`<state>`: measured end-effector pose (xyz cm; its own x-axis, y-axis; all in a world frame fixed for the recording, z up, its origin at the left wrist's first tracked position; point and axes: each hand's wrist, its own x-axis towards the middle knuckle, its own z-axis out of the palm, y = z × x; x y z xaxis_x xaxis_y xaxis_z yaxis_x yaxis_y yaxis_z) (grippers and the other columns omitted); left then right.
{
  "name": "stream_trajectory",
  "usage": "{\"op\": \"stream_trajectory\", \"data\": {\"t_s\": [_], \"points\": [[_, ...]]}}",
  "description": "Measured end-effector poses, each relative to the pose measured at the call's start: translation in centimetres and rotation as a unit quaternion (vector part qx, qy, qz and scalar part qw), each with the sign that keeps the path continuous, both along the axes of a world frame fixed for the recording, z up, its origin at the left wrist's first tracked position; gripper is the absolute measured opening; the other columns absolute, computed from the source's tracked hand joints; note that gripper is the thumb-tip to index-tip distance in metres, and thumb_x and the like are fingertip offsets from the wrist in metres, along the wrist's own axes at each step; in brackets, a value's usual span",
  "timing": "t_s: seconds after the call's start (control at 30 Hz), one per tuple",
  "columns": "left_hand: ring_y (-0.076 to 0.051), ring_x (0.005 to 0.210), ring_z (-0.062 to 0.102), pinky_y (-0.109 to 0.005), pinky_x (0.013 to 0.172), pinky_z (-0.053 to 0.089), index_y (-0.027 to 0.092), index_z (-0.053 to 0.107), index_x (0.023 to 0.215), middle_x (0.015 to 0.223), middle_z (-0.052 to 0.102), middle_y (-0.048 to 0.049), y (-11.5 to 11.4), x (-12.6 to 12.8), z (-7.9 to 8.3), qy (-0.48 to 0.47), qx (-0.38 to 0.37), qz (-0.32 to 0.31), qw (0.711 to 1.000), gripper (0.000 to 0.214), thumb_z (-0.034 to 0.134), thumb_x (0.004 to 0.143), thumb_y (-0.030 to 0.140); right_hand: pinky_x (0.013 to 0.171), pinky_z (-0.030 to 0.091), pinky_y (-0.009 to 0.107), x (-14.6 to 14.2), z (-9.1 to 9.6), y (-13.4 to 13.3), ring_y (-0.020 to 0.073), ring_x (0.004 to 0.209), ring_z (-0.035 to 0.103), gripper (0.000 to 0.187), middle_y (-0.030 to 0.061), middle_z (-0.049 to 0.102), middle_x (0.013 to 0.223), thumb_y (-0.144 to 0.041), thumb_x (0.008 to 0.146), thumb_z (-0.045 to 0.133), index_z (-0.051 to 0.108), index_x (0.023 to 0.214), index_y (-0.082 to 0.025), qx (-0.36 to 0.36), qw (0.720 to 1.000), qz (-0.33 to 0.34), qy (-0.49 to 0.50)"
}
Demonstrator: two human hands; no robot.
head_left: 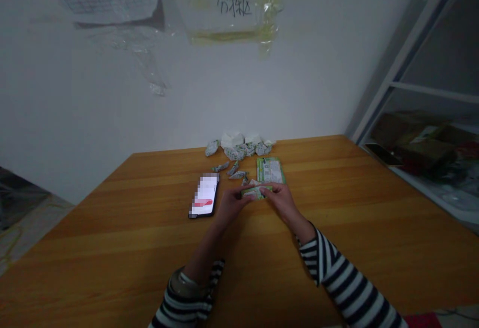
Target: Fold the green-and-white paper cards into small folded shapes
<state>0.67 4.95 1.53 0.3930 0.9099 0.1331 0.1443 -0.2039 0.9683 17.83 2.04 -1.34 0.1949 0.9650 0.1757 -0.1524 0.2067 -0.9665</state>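
Head view, left hand (231, 204), right hand (281, 201), pinching green printed wrapper (256, 192)

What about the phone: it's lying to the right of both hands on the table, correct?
No: the head view shows the phone to the left of the left hand and right hand, not the right, on the table.
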Motion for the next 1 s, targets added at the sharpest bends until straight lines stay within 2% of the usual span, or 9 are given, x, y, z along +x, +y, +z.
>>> {"op": "stream_trajectory", "data": {"t_s": [0.07, 0.17, 0.37, 0.47, 0.6, 0.8, 0.9, 1.0], "points": [[-0.022, 0.078, 0.068, -0.035, 0.074, 0.054, 0.016, 0.071, 0.108, 0.090, 0.075, -0.0066, 0.0, 0.0, 0.0, -0.023, -0.025, -0.023, 0.999, 0.049, 0.079, 0.064, 0.037, 0.070, 0.051, 0.032, 0.0, 0.0, 0.0, 0.0207, 0.072, 0.068, 0.026, 0.0065, 0.076, 0.081, -0.036, 0.066, 0.076, 0.076, 0.082, -0.017, 0.002, 1.000, 0.005, 0.022], [-0.021, 0.079, 0.068, -0.036, 0.074, 0.055, 0.015, 0.069, 0.110, 0.094, 0.074, -0.0073, 0.0, 0.0, 0.0, -0.050, -0.057, -0.037, 0.996, 0.049, 0.074, 0.070, 0.041, 0.064, 0.051, 0.029, 0.0, 0.1, 0.0, 0.0181, 0.067, 0.067, 0.027, 0.0051, 0.076, 0.078, -0.034, 0.063, 0.078, 0.075, 0.084, -0.017, -0.001, 0.999, -0.003, 0.042], [-0.019, 0.075, 0.066, -0.033, 0.067, 0.056, 0.018, 0.057, 0.120, 0.089, 0.071, -0.0062, -0.4, 0.1, 0.4, -0.090, -0.060, -0.029, 0.994, 0.048, 0.064, 0.079, 0.043, 0.057, 0.048, 0.024, -0.1, 0.5, 0.0, 0.0146, 0.058, 0.063, 0.035, 0.0020, 0.073, 0.071, -0.030, 0.065, 0.075, 0.069, 0.097, -0.016, 0.014, 0.999, -0.005, 0.046], [-0.017, 0.070, 0.064, -0.031, 0.063, 0.055, 0.020, 0.055, 0.115, 0.089, 0.069, -0.0049, -0.2, 0.0, 0.4, -0.071, -0.025, -0.012, 0.997, 0.038, 0.055, 0.085, 0.042, 0.051, 0.043, 0.022, 0.0, 0.6, 0.0, 0.0125, 0.051, 0.057, 0.035, -0.0014, 0.067, 0.060, -0.033, 0.069, 0.071, 0.068, 0.100, -0.016, 0.018, 0.999, -0.015, 0.024], [-0.017, 0.078, 0.061, -0.029, 0.070, 0.051, 0.017, 0.063, 0.096, 0.090, 0.066, -0.0052, 0.3, -0.2, -0.3, -0.011, 0.091, -0.005, 0.996, 0.023, 0.053, 0.087, 0.035, 0.044, 0.034, 0.020, 0.2, 0.3, 0.1, 0.0105, 0.045, 0.048, 0.028, -0.0039, 0.057, 0.051, -0.035, 0.072, 0.068, 0.071, 0.091, -0.016, 0.018, 0.998, -0.052, -0.040], [-0.021, 0.088, 0.063, -0.032, 0.080, 0.049, 0.016, 0.068, 0.098, 0.096, 0.070, -0.0075, 0.2, 0.2, -1.0, -0.004, 0.082, -0.048, 0.995, 0.024, 0.061, 0.082, 0.032, 0.043, 0.029, 0.020, 0.1, -0.5, 0.2, 0.0091, 0.043, 0.039, 0.020, -0.0046, 0.052, 0.049, -0.030, 0.074, 0.065, 0.073, 0.084, -0.016, 0.008, 0.991, -0.099, -0.094], [-0.024, 0.094, 0.064, -0.035, 0.085, 0.048, 0.016, 0.072, 0.100, 0.101, 0.072, -0.0091, 0.1, 0.4, -1.1, 0.018, 0.086, -0.041, 0.995, 0.030, 0.069, 0.074, 0.032, 0.048, 0.037, 0.022, -0.2, -0.6, 0.1, 0.0121, 0.050, 0.050, 0.019, -0.0010, 0.062, 0.058, -0.030, 0.074, 0.065, 0.074, 0.085, -0.017, 0.017, 0.993, -0.083, -0.084], [-0.024, 0.089, 0.067, -0.034, 0.080, 0.050, 0.016, 0.074, 0.099, 0.095, 0.074, -0.0082, 0.4, 0.1, -1.1, 0.006, 0.039, -0.013, 0.999, 0.032, 0.071, 0.073, 0.036, 0.062, 0.047, 0.026, -0.4, -0.5, 0.1, 0.0187, 0.073, 0.063, 0.020, 0.0046, 0.072, 0.080, -0.032, 0.076, 0.065, 0.075, 0.087, -0.019, 0.046, 0.995, -0.034, -0.087]]}}
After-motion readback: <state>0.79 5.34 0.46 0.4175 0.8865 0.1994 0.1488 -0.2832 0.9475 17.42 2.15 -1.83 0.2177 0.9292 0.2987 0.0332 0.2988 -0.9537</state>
